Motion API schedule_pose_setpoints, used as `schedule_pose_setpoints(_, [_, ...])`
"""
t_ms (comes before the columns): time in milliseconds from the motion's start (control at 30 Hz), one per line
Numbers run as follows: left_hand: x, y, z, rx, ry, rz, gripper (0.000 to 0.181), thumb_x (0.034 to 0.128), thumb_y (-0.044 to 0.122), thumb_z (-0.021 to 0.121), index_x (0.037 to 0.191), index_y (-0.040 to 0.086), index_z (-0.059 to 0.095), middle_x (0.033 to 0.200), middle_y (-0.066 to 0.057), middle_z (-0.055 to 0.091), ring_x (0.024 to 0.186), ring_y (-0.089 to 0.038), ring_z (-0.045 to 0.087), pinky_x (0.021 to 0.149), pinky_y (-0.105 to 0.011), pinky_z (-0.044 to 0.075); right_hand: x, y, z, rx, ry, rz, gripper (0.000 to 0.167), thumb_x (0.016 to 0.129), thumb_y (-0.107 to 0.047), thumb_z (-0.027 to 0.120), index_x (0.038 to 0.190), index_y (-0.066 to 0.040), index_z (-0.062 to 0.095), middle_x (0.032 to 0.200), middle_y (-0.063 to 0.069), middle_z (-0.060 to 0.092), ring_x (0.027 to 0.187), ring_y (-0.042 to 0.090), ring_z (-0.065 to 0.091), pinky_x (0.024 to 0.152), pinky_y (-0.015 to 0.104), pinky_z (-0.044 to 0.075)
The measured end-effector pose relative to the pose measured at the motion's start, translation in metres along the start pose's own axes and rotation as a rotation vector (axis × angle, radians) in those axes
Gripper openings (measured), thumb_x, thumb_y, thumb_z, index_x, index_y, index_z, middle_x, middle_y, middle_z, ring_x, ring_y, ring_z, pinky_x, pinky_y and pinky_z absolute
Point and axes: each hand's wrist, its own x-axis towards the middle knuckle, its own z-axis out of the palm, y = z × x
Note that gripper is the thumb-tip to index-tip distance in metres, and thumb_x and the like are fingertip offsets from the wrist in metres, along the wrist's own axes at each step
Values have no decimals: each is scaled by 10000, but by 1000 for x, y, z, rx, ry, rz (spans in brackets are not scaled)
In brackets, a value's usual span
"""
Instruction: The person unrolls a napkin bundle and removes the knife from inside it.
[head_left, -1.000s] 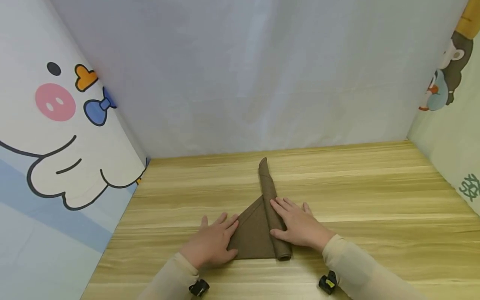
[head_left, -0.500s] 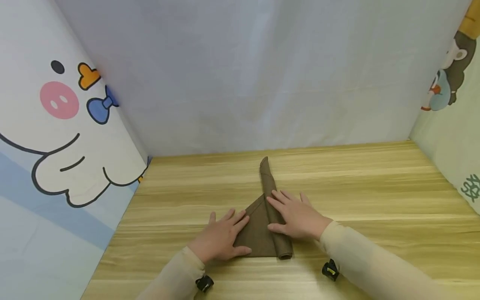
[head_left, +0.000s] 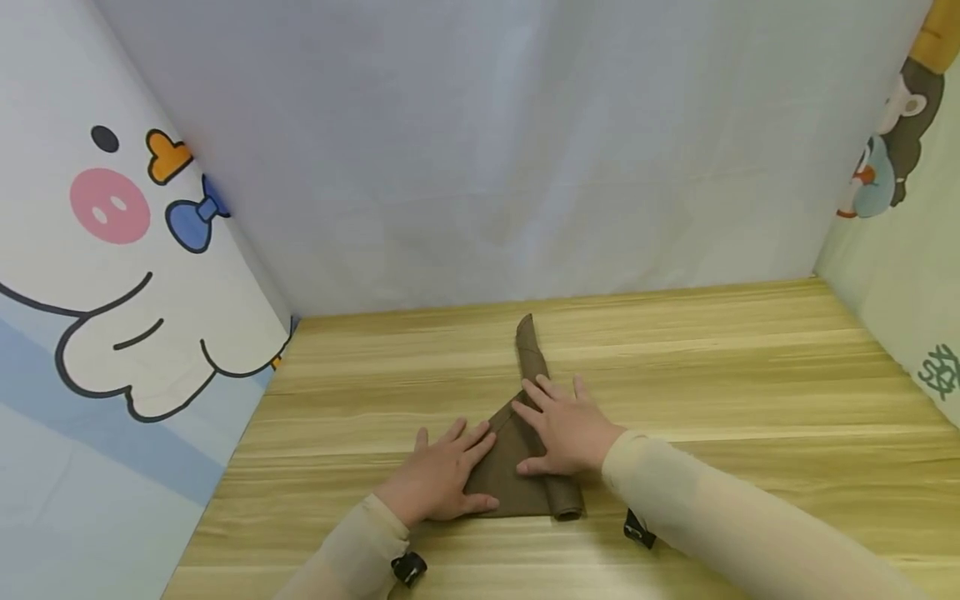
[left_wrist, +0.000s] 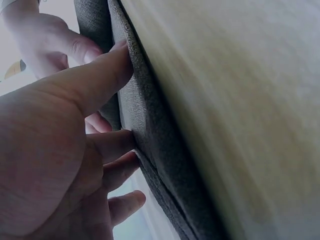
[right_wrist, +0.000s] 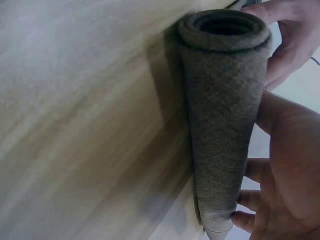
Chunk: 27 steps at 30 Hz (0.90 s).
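A brown cloth lies on the table, its right part a roll [head_left: 564, 498] and its left part a flat triangle [head_left: 510, 492]. My left hand [head_left: 438, 479] rests with spread fingers on the flat part's left edge. Across the roll lies my right hand [head_left: 566, 429], fingers spread, their tips reaching onto the flat cloth to its left. In the right wrist view the roll [right_wrist: 220, 100] shows its spiral end, with the right hand [right_wrist: 290, 165] against its side. The left wrist view shows the left thumb and fingertips touching the cloth [left_wrist: 155, 120].
The wood-grain table [head_left: 712, 375] extends around the cloth. A pale curtain [head_left: 525, 167] stands behind it, a cartoon-printed panel [head_left: 180, 300] at the left and a green printed one [head_left: 915, 275] at the right. A small black device [head_left: 409, 569] hangs at each wrist.
My right hand has shifted left over the roll, its fingertips now past it on the flat part. My left hand has moved slightly right, further onto the cloth.
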Motion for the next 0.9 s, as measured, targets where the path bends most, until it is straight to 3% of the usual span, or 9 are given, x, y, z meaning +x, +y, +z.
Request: schedule_pose_setpoints(900, [2,-2,5,-27,12,1,908,848,737,452,1545,196,239,1603,36,129,1457,-285,140,1004,-708,235,-6,9,4,24,9,35,938,797,-723,577,1497,-134,370,1593,99,168,1457,294,137,1070,674,117])
